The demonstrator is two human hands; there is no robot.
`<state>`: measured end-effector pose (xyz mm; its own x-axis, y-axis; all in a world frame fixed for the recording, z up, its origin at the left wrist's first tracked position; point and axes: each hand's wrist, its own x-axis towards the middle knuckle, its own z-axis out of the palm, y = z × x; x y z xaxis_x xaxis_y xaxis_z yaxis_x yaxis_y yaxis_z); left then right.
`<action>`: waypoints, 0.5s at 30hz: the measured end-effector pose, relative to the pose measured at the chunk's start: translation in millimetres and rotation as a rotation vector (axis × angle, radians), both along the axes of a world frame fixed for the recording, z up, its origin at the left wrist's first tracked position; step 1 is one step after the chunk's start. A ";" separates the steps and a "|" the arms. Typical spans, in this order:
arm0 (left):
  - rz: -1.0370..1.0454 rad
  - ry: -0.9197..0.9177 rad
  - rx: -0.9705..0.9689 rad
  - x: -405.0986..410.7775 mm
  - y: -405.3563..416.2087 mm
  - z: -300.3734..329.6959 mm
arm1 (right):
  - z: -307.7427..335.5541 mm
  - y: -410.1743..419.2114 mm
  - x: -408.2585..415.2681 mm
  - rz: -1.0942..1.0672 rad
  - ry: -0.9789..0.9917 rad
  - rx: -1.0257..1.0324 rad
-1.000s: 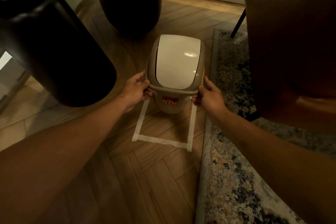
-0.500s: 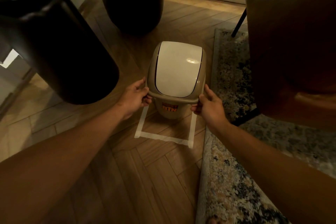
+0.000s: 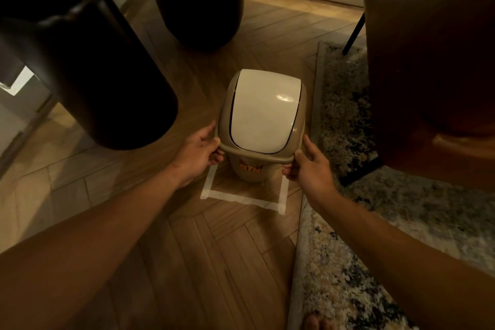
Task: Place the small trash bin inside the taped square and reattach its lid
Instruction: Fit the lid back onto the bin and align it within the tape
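Hands on the bin, and from your head camera you have it framed dead centre. Your left hand [image 3: 199,154] clamps the left edge of the beige lid [image 3: 263,112], thumb on top of the rim, fingers curled under it. Your right hand [image 3: 308,169] does the same on the opposite edge, closed around the rim. The small trash bin [image 3: 250,171] sits between your two hands, its tapered body with an orange label showing just below the lid. Its base stands inside the taped square [image 3: 241,199] on the wooden floor [image 3: 203,262], toward the far side, with the near strip of tape clear of it. A patterned rug [image 3: 348,262] lies just right of the tape.
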<state>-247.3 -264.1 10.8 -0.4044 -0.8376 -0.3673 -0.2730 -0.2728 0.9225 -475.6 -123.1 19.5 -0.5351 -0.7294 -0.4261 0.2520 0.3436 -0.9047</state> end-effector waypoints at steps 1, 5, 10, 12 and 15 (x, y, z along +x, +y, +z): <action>0.002 0.001 -0.008 0.1 1.2 -0.4 | -1.2 0.4 -0.1 0.007 0.015 0.003; 0.002 -0.078 -0.106 -1.8 1.8 -5.5 | -1.6 5.9 -3.2 0.126 0.301 0.003; -0.067 -0.139 -0.226 9.5 14.4 -21.5 | -13.8 12.2 -0.3 0.416 0.538 -0.045; -0.139 -0.146 -0.255 2.1 17.2 -25.5 | -17.1 7.8 -3.8 0.458 0.508 -0.103; -0.143 -0.076 -0.244 -11.3 15.9 -28.5 | -20.0 3.1 -0.1 0.423 0.500 -0.156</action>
